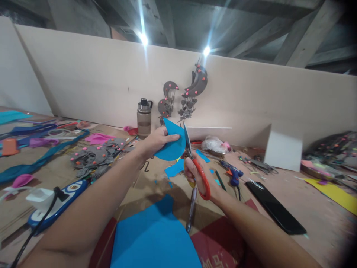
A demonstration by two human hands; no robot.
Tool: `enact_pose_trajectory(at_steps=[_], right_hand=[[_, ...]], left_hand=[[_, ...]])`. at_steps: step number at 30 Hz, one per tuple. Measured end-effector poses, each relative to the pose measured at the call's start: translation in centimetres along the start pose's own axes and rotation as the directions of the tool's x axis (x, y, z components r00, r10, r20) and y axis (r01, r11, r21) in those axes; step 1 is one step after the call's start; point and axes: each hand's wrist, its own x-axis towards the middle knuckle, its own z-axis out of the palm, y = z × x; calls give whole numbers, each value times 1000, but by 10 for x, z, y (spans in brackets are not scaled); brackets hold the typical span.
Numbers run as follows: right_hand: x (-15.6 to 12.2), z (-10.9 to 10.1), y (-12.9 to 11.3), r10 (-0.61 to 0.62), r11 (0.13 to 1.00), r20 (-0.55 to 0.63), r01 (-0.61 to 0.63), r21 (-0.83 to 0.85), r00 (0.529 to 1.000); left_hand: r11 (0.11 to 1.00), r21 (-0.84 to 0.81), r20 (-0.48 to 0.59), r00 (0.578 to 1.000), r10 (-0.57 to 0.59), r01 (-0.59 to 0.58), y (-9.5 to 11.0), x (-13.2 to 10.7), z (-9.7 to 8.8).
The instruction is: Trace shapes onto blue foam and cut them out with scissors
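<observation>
My left hand (159, 140) pinches a rounded piece of blue felt (173, 146) between thumb and fingers, holding it up over the table. Wrapped round the red and yellow handles of a pair of scissors (199, 173) is my right hand (192, 172). The blades point up and stand parted at the right edge of the blue piece; whether they touch it I cannot tell. A larger blue sheet (153, 238) lies below, close to my body. Small blue offcuts (175, 169) are scattered beneath my hands on the cardboard (147, 186).
A glue gun (232, 173) and a black phone (275, 206) lie to the right. A water bottle (144, 119) stands near the back wall, where grey moon-shaped hangings (196, 83) hang. At left are a power strip (60, 203), blue strips and grey pieces (92, 158).
</observation>
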Motion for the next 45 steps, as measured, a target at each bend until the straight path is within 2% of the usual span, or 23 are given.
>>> enact_pose_trajectory(at_steps=[16,23,35,45], right_hand=[[-1,-3,-6,25,996,7,-24,-89,1000],[1,-4,-4,33,994,21,-30,-104,999],[2,-3,-5,17,994,38,-13,-111,999],[2,-2,-5,74,994,34,-71,-78,997]], left_hand=[[999,25,24,999,-28,28,3,-3,-6],[999,33,-70,997,-30,32,6,-1,-8],[999,13,-13,999,-39,39,6,-3,-4],[998,26,5,998,-62,61,6,-2,-7]])
